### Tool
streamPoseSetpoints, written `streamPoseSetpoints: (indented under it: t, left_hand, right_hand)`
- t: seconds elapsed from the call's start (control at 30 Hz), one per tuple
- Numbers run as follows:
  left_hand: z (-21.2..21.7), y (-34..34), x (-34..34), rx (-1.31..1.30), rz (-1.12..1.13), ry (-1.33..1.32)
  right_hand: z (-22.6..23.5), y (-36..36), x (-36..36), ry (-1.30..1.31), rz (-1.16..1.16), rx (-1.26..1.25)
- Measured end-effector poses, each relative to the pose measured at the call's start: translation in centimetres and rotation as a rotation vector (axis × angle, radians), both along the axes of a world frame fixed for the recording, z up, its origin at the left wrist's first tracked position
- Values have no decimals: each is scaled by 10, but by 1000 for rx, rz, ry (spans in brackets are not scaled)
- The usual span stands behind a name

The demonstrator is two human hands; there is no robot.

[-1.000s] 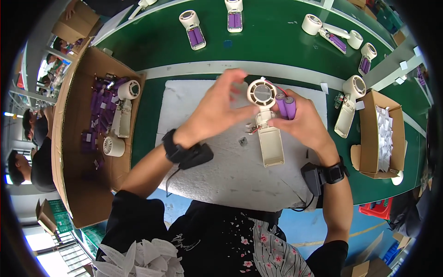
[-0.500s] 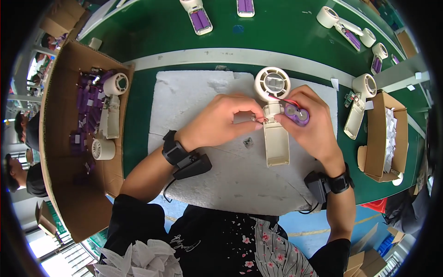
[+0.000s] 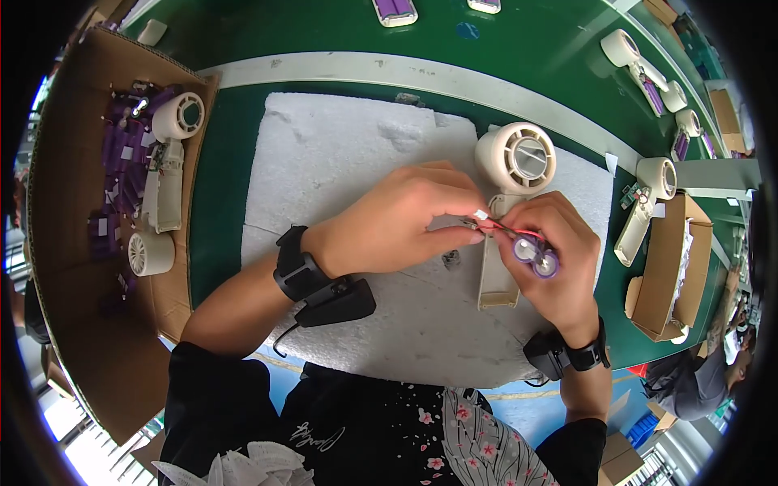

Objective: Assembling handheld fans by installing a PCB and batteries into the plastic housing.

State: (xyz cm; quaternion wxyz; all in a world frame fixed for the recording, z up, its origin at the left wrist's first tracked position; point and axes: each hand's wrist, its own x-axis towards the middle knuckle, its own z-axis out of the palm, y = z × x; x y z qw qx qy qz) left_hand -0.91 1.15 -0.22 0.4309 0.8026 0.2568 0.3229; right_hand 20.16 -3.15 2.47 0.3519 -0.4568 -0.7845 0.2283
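Note:
A cream handheld-fan housing (image 3: 519,158) lies on a white foam sheet (image 3: 324,154), its round head away from me and its open handle shell (image 3: 496,283) toward me. My right hand (image 3: 559,251) is closed around a purple two-cell battery pack (image 3: 536,255), just right of the shell. Red and black wires (image 3: 519,232) run from the pack toward my left hand. My left hand (image 3: 397,215) pinches the wire end above the shell's neck. A small white connector (image 3: 480,215) shows at its fingertips; the fingers partly hide what else they hold.
Left stands a cardboard box (image 3: 57,243) with purple battery packs and fan parts. At right are another fan housing (image 3: 640,211) and a smaller box (image 3: 660,267) of white pieces. More fan units (image 3: 640,69) lie across the green table (image 3: 535,49). A small dark piece (image 3: 450,259) is on the foam.
The view has shifted. My fingers and the wire end have come away from the shell's neck, and the white connector now shows. The battery pack sits lower beside the shell, still in my right hand.

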Motion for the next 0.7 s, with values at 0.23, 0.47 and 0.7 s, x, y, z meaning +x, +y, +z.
streamPoseSetpoints:
  t: [0.23, 0.47, 0.7]
  left_hand:
    - [2, -1, 2, 15, -14, 2]
    - [3, -1, 3, -44, -24, -54]
    - [9, -4, 4, -192, -9, -77]
  right_hand:
    - [2, -2, 0, -17, 7, -50]
    - [1, -3, 0, 18, -32, -123]
    - [3, -1, 3, 17, -18, -177]
